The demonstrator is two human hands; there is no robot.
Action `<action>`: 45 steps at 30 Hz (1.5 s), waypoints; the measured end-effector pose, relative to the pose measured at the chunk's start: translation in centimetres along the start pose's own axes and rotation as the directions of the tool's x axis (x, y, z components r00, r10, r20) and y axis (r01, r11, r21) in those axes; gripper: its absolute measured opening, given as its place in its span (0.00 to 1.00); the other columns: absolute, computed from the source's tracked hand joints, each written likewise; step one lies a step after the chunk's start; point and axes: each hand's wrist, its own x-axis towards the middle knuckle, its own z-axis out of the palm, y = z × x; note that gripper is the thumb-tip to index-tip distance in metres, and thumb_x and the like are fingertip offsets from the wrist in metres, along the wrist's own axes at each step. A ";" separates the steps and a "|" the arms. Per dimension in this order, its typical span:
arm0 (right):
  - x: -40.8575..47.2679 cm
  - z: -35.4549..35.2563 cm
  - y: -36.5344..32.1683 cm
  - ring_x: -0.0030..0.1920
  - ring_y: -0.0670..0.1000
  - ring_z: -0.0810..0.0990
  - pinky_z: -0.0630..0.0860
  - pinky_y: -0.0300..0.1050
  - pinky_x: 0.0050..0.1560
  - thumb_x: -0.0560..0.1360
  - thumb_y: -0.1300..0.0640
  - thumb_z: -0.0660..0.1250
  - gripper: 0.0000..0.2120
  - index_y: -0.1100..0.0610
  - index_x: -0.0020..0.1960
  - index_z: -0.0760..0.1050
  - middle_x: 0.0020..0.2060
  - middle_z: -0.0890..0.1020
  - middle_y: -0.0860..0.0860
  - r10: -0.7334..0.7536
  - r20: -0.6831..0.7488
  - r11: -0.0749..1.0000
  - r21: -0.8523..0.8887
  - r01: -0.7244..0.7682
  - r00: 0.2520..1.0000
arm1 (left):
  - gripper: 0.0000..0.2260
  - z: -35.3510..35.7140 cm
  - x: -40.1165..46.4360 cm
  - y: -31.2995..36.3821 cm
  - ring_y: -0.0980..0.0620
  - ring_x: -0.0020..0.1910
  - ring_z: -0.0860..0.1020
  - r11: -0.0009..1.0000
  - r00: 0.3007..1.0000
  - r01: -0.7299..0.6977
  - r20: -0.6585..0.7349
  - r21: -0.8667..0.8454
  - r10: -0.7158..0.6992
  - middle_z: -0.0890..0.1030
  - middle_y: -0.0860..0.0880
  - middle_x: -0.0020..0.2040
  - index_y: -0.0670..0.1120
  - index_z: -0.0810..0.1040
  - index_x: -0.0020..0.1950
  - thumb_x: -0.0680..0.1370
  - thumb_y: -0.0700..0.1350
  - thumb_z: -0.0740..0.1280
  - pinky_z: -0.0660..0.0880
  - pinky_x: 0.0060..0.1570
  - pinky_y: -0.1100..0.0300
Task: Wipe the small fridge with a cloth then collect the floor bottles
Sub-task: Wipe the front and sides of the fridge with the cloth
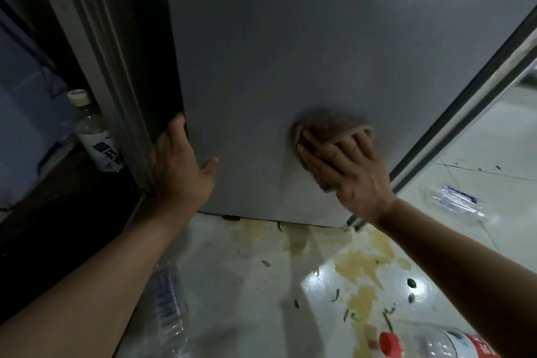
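Note:
The grey side panel of the small fridge point(290, 52) fills the upper middle. My right hand point(345, 171) presses a brownish cloth point(331, 125) flat against the lower part of that panel. My left hand point(180, 163) grips the fridge's left edge, fingers wrapped around the corner. On the floor lie a clear bottle with a red cap point(436, 343) at the bottom right, a clear bottle with a blue label point(168, 305) under my left forearm, and another crushed clear bottle point(456, 200) at the right.
An upright bottle with a white cap and white label point(96, 136) stands left of the fridge on a dark ledge. Yellowish spill stains point(363, 264) and small green scraps cover the glossy tiled floor in front of the fridge.

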 end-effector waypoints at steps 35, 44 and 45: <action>-6.6 -2.9 6.9 0.60 0.62 0.66 0.60 0.58 0.67 0.74 0.63 0.66 0.16 0.62 0.61 0.68 0.60 0.68 0.58 0.229 -0.114 0.973 0.023 -0.228 0.967 | 0.34 1.7 0.3 -1.6 0.39 0.64 0.70 0.997 0.990 -0.066 -0.130 -0.036 0.061 0.70 0.40 0.65 0.45 0.60 0.69 0.67 0.46 0.73 0.68 0.61 0.40; -13.8 2.3 -0.4 0.57 0.61 0.67 0.64 0.57 0.62 0.73 0.61 0.58 0.14 0.57 0.59 0.70 0.57 0.70 0.56 0.074 0.223 0.997 0.005 -0.077 0.972 | 0.35 2.2 0.2 -2.1 0.47 0.69 0.67 0.982 0.995 -0.025 -0.102 -0.189 0.006 0.67 0.46 0.69 0.51 0.58 0.71 0.68 0.48 0.71 0.66 0.65 0.42; -13.9 2.4 -1.0 0.57 0.62 0.66 0.63 0.58 0.63 0.73 0.61 0.57 0.16 0.56 0.60 0.71 0.57 0.69 0.56 0.069 0.259 0.997 -0.001 -0.072 0.963 | 0.35 2.2 0.2 -2.1 0.47 0.69 0.67 0.982 0.995 -0.033 -0.101 -0.188 0.014 0.67 0.46 0.69 0.50 0.58 0.71 0.68 0.48 0.71 0.67 0.65 0.43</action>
